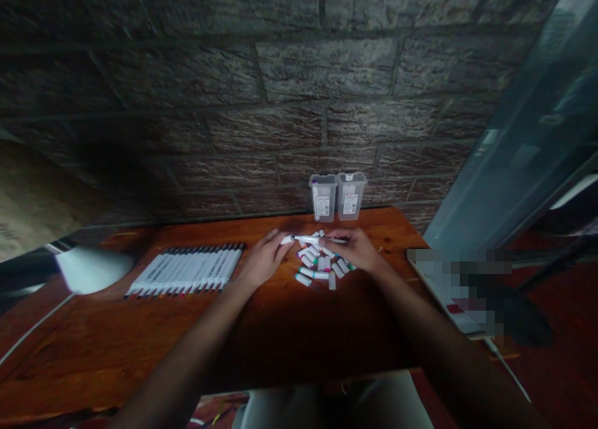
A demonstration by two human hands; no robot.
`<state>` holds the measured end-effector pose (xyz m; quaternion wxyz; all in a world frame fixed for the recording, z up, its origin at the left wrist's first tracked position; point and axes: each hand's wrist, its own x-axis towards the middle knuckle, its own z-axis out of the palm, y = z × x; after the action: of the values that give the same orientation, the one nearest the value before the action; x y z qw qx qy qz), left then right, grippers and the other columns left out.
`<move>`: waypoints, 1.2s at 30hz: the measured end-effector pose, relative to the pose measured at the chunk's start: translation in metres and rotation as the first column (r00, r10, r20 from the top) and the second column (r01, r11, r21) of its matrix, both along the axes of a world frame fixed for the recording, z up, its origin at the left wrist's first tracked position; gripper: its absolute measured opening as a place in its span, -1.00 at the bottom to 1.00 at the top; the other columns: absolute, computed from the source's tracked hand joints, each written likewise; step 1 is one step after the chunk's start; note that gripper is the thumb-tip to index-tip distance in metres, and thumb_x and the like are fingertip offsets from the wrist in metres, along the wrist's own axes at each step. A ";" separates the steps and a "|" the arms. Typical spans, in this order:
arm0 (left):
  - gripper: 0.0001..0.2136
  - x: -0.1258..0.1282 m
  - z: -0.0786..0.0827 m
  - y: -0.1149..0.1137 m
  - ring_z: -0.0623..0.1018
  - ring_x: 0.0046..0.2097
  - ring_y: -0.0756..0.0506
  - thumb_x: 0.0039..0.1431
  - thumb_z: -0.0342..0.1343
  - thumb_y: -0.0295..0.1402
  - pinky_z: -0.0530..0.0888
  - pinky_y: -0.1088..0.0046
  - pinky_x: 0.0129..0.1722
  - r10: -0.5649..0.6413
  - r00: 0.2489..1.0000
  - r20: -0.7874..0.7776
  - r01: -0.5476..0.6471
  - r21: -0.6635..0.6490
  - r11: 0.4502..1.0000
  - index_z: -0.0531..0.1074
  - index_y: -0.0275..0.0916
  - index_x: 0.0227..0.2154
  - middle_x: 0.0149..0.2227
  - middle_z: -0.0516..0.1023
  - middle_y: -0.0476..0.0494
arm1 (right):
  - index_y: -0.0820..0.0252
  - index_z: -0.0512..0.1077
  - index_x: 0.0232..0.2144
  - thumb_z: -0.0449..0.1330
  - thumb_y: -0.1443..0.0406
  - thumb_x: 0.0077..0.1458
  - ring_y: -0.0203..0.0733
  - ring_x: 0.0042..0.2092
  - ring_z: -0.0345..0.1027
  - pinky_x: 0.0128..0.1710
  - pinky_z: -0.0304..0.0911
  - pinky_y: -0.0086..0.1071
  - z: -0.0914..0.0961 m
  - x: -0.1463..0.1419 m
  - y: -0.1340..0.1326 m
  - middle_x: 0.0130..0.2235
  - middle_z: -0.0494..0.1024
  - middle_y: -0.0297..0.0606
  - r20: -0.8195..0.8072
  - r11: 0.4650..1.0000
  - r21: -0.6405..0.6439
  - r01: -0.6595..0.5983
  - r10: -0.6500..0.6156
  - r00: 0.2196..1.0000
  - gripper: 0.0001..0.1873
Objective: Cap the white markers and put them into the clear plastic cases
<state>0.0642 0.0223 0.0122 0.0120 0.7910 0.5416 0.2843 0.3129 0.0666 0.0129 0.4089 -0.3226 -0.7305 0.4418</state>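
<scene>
My right hand (352, 247) grips a white marker (308, 239) that points left over the table. Between the fingers of my left hand (266, 254) is a white marker cap (286, 239), close to the marker's left tip; whether they touch I cannot tell. Below and between both hands lies a loose heap of white caps (321, 274) with coloured ends, green, pink and blue among them. To the left of my left hand, a row of white markers (187, 270) lies side by side, dark at their far ends.
Two clear plastic boxes (324, 198) with labels stand at the back of the wooden table (299, 342), against the brick wall (299, 124). A white lamp-like object (96, 269) with a cord is at left. Some pale, partly blurred item (448, 292) lies at the right edge.
</scene>
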 end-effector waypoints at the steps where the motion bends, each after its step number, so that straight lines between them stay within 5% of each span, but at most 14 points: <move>1: -0.70 0.001 0.001 -0.001 0.50 -0.06 -0.19 0.38 -0.12 -0.20 0.40 0.26 0.03 0.002 1.000 -0.001 -0.002 0.003 1.000 0.45 -0.22 -0.10 -0.14 0.51 -0.22 | 0.19 0.62 -0.30 0.26 0.05 0.07 -0.22 -0.36 0.45 -0.32 0.33 -0.39 0.000 0.000 0.000 -0.36 0.63 -0.30 0.011 1.000 0.014 -0.001 0.001 1.000 -0.66; 11: -0.69 0.009 0.002 -0.008 0.48 -0.09 -0.16 0.37 -0.10 -0.29 0.43 0.29 -0.03 -0.083 0.996 0.012 0.083 0.045 0.996 0.46 -0.21 0.03 -0.14 0.46 -0.22 | 0.15 0.62 -0.21 0.21 0.10 0.16 -0.24 -0.36 0.46 -0.33 0.29 -0.44 0.005 -0.001 -0.009 -0.34 0.65 -0.32 0.155 0.966 0.257 -0.040 -0.001 0.988 -0.69; 17: -0.56 0.018 0.005 -0.015 0.48 -0.17 -0.10 0.34 -0.05 -0.33 0.44 0.30 -0.09 -0.146 0.931 0.336 0.159 -0.011 0.987 0.20 -0.19 0.25 -0.13 0.47 -0.18 | 0.17 0.60 -0.25 0.16 0.11 0.21 -0.22 -0.35 0.47 -0.32 0.30 -0.42 0.005 -0.006 -0.012 -0.34 0.64 -0.30 0.145 0.963 0.265 -0.052 0.013 0.989 -0.69; 21: -0.46 0.023 0.000 -0.014 0.49 -0.22 -0.05 0.32 -0.04 -0.29 0.46 0.38 -0.17 -0.145 0.758 0.636 0.237 -0.061 0.970 0.02 -0.14 0.33 -0.07 0.45 -0.16 | 0.16 0.59 -0.26 0.16 0.10 0.21 -0.22 -0.34 0.48 -0.31 0.31 -0.41 0.004 -0.010 -0.014 -0.33 0.64 -0.30 0.094 0.968 0.252 -0.022 -0.001 0.996 -0.70; 25: -0.52 0.019 -0.003 -0.004 0.50 -0.09 -0.10 0.29 -0.02 -0.16 0.43 0.35 -0.09 -0.068 0.594 0.802 0.191 -0.059 0.980 0.20 -0.15 0.23 0.02 0.48 -0.18 | 0.18 0.58 -0.28 0.20 0.09 0.17 -0.22 -0.35 0.48 -0.35 0.30 -0.41 0.004 -0.013 -0.015 -0.32 0.64 -0.28 0.017 0.984 0.175 0.020 -0.023 1.000 -0.70; 29: -0.55 0.008 0.008 0.005 0.50 0.00 -0.15 0.27 -0.07 0.00 0.44 0.36 -0.11 -0.031 0.252 0.967 0.091 0.009 0.996 0.41 -0.21 0.01 -0.10 0.56 -0.20 | 0.18 0.58 -0.29 0.20 0.09 0.18 -0.24 -0.38 0.45 -0.39 0.26 -0.43 0.008 -0.012 -0.018 -0.36 0.63 -0.30 0.033 0.979 0.203 -0.015 0.008 0.999 -0.70; 32: -0.49 0.005 0.020 0.004 0.52 0.00 -0.15 0.27 -0.13 0.09 0.46 0.39 -0.15 0.008 0.036 0.999 0.156 -0.013 0.988 0.49 -0.23 -0.10 -0.14 0.58 -0.22 | 0.18 0.59 -0.33 0.16 0.11 0.22 -0.28 -0.42 0.40 -0.41 0.20 -0.44 0.011 -0.015 -0.026 -0.43 0.60 -0.32 0.136 0.951 0.295 -0.097 0.058 0.989 -0.70; 36: -0.41 0.016 0.025 -0.004 0.53 0.00 -0.15 0.26 -0.15 0.14 0.46 0.38 -0.11 0.086 -0.010 0.996 0.360 -0.076 0.930 0.54 -0.28 -0.16 -0.13 0.59 -0.26 | 0.17 0.57 -0.37 0.17 0.15 0.23 -0.31 -0.44 0.36 -0.39 0.13 -0.43 0.012 -0.023 -0.039 -0.47 0.56 -0.35 0.232 0.898 0.404 -0.176 0.085 0.969 -0.74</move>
<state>0.0799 0.0179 0.0374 0.5430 0.3946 0.3287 0.6644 0.2899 0.0278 0.0248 0.3590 -0.2213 -0.8674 0.2640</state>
